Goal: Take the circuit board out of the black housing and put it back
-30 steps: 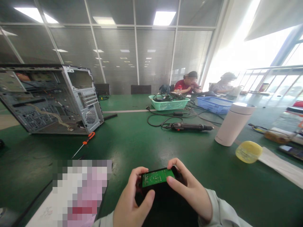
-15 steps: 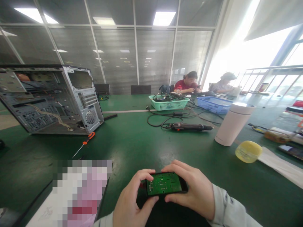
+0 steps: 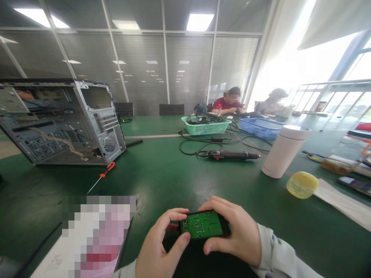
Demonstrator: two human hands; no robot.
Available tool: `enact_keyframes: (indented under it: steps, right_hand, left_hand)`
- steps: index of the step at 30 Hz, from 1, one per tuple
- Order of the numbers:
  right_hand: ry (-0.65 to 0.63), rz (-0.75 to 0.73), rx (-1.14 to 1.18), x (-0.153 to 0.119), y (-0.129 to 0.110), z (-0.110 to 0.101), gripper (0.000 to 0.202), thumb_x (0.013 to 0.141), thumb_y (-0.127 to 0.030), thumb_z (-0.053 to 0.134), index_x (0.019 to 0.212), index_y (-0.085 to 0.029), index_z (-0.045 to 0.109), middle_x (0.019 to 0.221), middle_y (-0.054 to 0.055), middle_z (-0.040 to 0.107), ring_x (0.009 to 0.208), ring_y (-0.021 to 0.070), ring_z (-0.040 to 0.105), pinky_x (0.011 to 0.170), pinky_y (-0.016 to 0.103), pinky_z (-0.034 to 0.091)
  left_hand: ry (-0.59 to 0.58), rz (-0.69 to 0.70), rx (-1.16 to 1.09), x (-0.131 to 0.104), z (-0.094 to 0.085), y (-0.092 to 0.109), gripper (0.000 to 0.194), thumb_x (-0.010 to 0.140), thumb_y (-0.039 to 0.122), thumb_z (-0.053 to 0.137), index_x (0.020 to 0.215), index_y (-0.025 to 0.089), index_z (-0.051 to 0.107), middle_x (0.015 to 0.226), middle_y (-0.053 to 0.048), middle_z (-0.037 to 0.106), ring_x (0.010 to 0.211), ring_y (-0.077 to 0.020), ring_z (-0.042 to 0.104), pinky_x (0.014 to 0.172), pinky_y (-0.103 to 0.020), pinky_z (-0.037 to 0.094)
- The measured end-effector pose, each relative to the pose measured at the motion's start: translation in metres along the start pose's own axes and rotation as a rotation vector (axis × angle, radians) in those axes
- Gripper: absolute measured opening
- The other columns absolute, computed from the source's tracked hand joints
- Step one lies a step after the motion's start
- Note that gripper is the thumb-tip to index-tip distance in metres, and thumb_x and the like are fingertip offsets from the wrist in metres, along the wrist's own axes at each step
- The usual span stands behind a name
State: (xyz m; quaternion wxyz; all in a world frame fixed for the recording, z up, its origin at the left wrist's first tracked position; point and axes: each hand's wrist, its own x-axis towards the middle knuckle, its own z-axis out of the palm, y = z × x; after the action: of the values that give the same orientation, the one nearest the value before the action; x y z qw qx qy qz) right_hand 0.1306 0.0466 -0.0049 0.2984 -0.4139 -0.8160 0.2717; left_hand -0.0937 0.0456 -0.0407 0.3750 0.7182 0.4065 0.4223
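A: Where's the green circuit board (image 3: 204,224)?
B: 6 o'clock in my view, face up in a dark casing (image 3: 225,227). Can't tell if it touches the surface (image 3: 156,173).
A: Hands?
B: Both on it, curled to its width. My left hand (image 3: 153,245) pinches the 9 o'clock end; my right hand (image 3: 243,233) wraps the 3 o'clock end, thumb near 5.
A: Handling?
B: My read: light, stiff. Casing probably smooth, might slip. Board likely fragile: solder joints, possible sharp leads.
A: Best hold?
B: Casing rims at 9 and 3, light squeeze. I'd keep thumbs off the green face, no bending.
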Motion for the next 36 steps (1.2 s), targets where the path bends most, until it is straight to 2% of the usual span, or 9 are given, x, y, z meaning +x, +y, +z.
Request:
enact_keyframes:
  steps: [2, 11, 15, 19, 24, 29, 33, 35, 36]
  right_hand:
    - [-0.007, 0.020, 0.041, 0.000, 0.001, 0.000, 0.049, 0.078, -0.053, 0.080, 0.106, -0.019, 0.058, 0.093, 0.000, 0.056, 0.083, 0.0167, 0.054, 0.069, 0.022, 0.037]
    - [0.013, 0.144, 0.034, 0.000, -0.007, 0.005, 0.036, 0.078, -0.043, 0.071, 0.100, -0.018, 0.058, 0.084, 0.000, 0.058, 0.074, 0.0154, 0.053, 0.063, 0.022, 0.035]
    - [0.046, 0.158, 0.028, -0.001, -0.010, 0.005, 0.029, 0.081, -0.041, 0.061, 0.095, -0.017, 0.053, 0.077, 0.000, 0.057, 0.068, 0.0153, 0.052, 0.061, 0.023, 0.034]
    - [0.104, 0.173, -0.023, -0.003, -0.014, 0.005, 0.023, 0.084, -0.040, 0.051, 0.087, -0.017, 0.056, 0.083, 0.003, 0.060, 0.072, 0.0179, 0.054, 0.059, 0.025, 0.033]
    - [0.091, 0.162, -0.038, -0.003, -0.017, 0.003, 0.019, 0.083, -0.036, 0.055, 0.083, -0.018, 0.058, 0.084, 0.003, 0.061, 0.073, 0.0183, 0.056, 0.058, 0.024, 0.035]
    - [0.058, 0.195, -0.035, -0.002, -0.021, 0.004, 0.019, 0.081, -0.036, 0.059, 0.080, -0.017, 0.060, 0.084, 0.004, 0.062, 0.074, 0.0194, 0.057, 0.058, 0.024, 0.036]
    - [0.067, 0.203, 0.053, -0.005, -0.017, 0.006, 0.030, 0.080, -0.041, 0.063, 0.100, -0.018, 0.065, 0.089, 0.005, 0.063, 0.080, 0.0217, 0.059, 0.065, 0.026, 0.042]
    - [0.050, 0.193, 0.132, -0.006, -0.012, 0.007, 0.046, 0.081, -0.048, 0.065, 0.115, -0.018, 0.062, 0.091, 0.006, 0.063, 0.082, 0.0223, 0.059, 0.067, 0.027, 0.044]
    - [0.033, 0.195, 0.165, -0.007, -0.009, 0.007, 0.052, 0.081, -0.051, 0.065, 0.120, -0.018, 0.060, 0.089, 0.005, 0.062, 0.081, 0.0219, 0.058, 0.067, 0.027, 0.044]
  left_hand:
    - [-0.016, -0.044, -0.063, 0.001, 0.000, 0.000, 0.017, 0.084, 0.023, 0.059, 0.101, 0.025, 0.062, 0.116, -0.006, 0.068, 0.109, -0.0240, 0.064, 0.086, -0.033, 0.052]
    - [0.005, -0.073, -0.163, -0.001, -0.002, 0.006, 0.017, 0.087, 0.032, 0.059, 0.101, 0.023, 0.063, 0.112, -0.008, 0.071, 0.111, -0.0250, 0.062, 0.094, -0.034, 0.047]
    - [0.059, -0.097, -0.188, 0.001, -0.003, 0.005, 0.019, 0.088, 0.036, 0.057, 0.098, 0.021, 0.062, 0.107, -0.009, 0.070, 0.105, -0.0260, 0.064, 0.091, -0.035, 0.049]
    - [0.059, -0.123, -0.089, 0.001, -0.003, 0.006, 0.019, 0.088, 0.037, 0.055, 0.097, 0.023, 0.064, 0.096, -0.006, 0.070, 0.091, -0.0240, 0.066, 0.082, -0.033, 0.051]
    - [0.078, -0.012, 0.053, -0.002, 0.001, 0.012, 0.026, 0.082, 0.038, 0.060, 0.105, 0.027, 0.068, 0.100, -0.006, 0.071, 0.090, -0.0272, 0.064, 0.078, -0.035, 0.051]
    - [0.149, 0.039, 0.092, -0.002, 0.007, 0.022, 0.020, 0.076, 0.042, 0.065, 0.090, 0.030, 0.072, 0.088, -0.005, 0.073, 0.087, -0.0304, 0.064, 0.085, -0.039, 0.048]
    - [0.155, -0.053, 0.050, -0.002, 0.003, 0.016, 0.019, 0.079, 0.041, 0.062, 0.087, 0.027, 0.072, 0.088, -0.005, 0.074, 0.088, -0.0290, 0.065, 0.083, -0.036, 0.049]
    - [0.152, -0.178, -0.047, -0.002, -0.003, 0.005, 0.022, 0.083, 0.042, 0.058, 0.086, 0.026, 0.072, 0.087, -0.003, 0.074, 0.083, -0.0268, 0.066, 0.076, -0.033, 0.051]
    - [0.219, -0.249, -0.114, -0.002, -0.006, -0.001, 0.024, 0.084, 0.042, 0.057, 0.088, 0.025, 0.072, 0.089, -0.003, 0.074, 0.087, -0.0267, 0.066, 0.078, -0.033, 0.052]
